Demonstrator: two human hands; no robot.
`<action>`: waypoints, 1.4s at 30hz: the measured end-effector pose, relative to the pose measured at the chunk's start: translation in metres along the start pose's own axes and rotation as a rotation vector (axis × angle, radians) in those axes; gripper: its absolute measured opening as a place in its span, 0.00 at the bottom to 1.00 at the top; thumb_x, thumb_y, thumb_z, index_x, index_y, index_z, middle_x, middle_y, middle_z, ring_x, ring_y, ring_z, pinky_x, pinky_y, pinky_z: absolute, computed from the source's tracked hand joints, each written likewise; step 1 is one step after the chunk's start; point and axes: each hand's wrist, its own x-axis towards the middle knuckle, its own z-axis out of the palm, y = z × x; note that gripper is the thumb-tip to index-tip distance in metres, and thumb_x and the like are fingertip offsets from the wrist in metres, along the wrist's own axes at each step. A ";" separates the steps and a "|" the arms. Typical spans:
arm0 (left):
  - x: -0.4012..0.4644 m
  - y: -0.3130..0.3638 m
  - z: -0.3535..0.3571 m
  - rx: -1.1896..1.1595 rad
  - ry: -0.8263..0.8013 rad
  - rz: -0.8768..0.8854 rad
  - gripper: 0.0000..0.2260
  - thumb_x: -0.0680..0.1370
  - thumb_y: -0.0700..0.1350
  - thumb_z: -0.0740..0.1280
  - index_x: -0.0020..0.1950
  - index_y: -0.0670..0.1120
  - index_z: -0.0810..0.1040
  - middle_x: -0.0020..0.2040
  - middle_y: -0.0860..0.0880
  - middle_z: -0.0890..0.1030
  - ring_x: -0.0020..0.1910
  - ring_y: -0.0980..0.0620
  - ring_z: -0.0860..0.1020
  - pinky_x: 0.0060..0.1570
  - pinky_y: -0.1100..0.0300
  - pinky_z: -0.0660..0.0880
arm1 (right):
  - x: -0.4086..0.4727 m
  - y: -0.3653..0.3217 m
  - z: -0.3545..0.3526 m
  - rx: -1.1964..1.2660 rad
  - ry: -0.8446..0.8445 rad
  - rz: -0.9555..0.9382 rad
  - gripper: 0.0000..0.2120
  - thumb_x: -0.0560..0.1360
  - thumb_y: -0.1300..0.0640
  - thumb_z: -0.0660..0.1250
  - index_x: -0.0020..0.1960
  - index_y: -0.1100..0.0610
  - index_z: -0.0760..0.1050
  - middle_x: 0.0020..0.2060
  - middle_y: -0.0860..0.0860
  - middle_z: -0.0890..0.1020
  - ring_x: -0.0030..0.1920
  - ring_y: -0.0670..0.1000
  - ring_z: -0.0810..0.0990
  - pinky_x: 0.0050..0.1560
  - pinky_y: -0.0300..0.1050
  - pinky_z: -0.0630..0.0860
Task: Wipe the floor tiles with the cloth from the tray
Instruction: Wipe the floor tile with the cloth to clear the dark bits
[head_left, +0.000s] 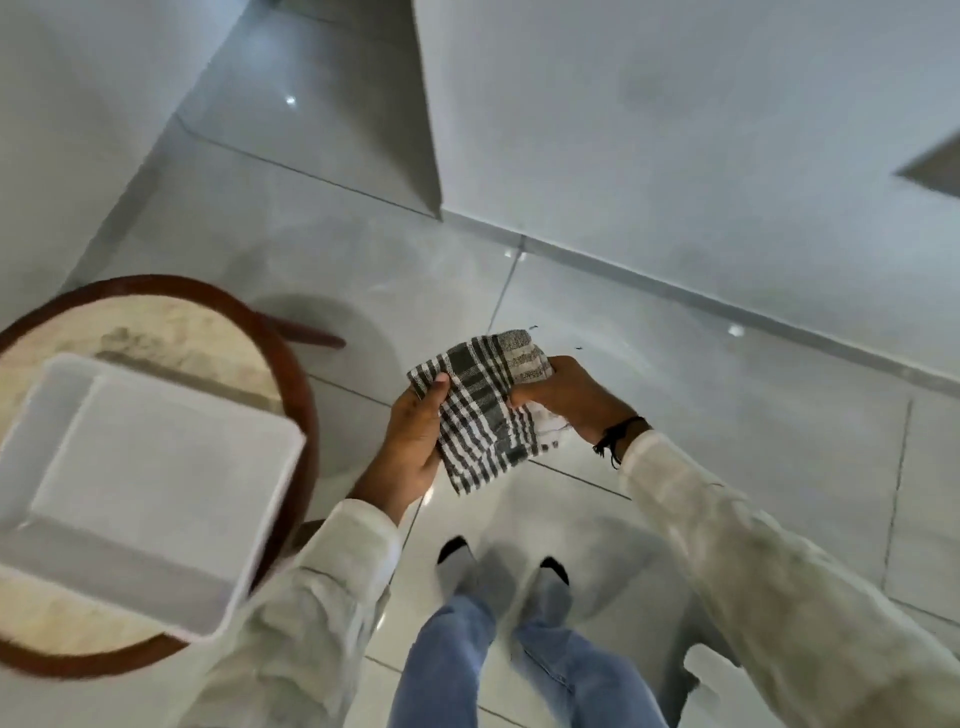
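A black-and-white checked cloth (480, 410) hangs folded in mid-air above the glossy pale floor tiles (701, 395), held between both hands. My left hand (415, 441) grips its left edge with the thumb on top. My right hand (571, 397) pinches its right side; a dark band circles that wrist. The white rectangular tray (249, 525) sits to the left on a round table and holds nothing.
The round table (306, 415) has a brown wooden rim and a marbled top, close to my left arm. A white wall with a baseboard (727, 306) runs diagonally behind the cloth. My feet in socks (457, 564) stand on the tiles below.
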 end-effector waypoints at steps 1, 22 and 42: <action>0.022 -0.013 0.008 0.048 0.002 -0.021 0.08 0.84 0.49 0.68 0.59 0.47 0.83 0.51 0.48 0.92 0.48 0.50 0.91 0.38 0.58 0.86 | 0.014 0.023 -0.012 0.022 0.053 -0.013 0.05 0.70 0.66 0.75 0.45 0.59 0.84 0.32 0.51 0.88 0.31 0.51 0.86 0.36 0.43 0.83; 0.483 -0.357 0.006 0.337 -0.188 0.027 0.28 0.83 0.53 0.51 0.64 0.37 0.84 0.60 0.38 0.87 0.62 0.39 0.84 0.59 0.51 0.78 | 0.375 0.441 -0.082 -0.099 0.795 0.054 0.12 0.71 0.51 0.79 0.38 0.59 0.83 0.38 0.58 0.86 0.47 0.62 0.87 0.46 0.54 0.81; 0.578 -0.376 -0.112 1.794 0.062 1.048 0.29 0.86 0.49 0.51 0.88 0.46 0.52 0.89 0.47 0.53 0.89 0.44 0.53 0.86 0.42 0.55 | 0.398 0.523 -0.036 -1.366 0.405 -0.414 0.34 0.83 0.44 0.52 0.85 0.55 0.49 0.85 0.51 0.52 0.85 0.52 0.48 0.84 0.60 0.52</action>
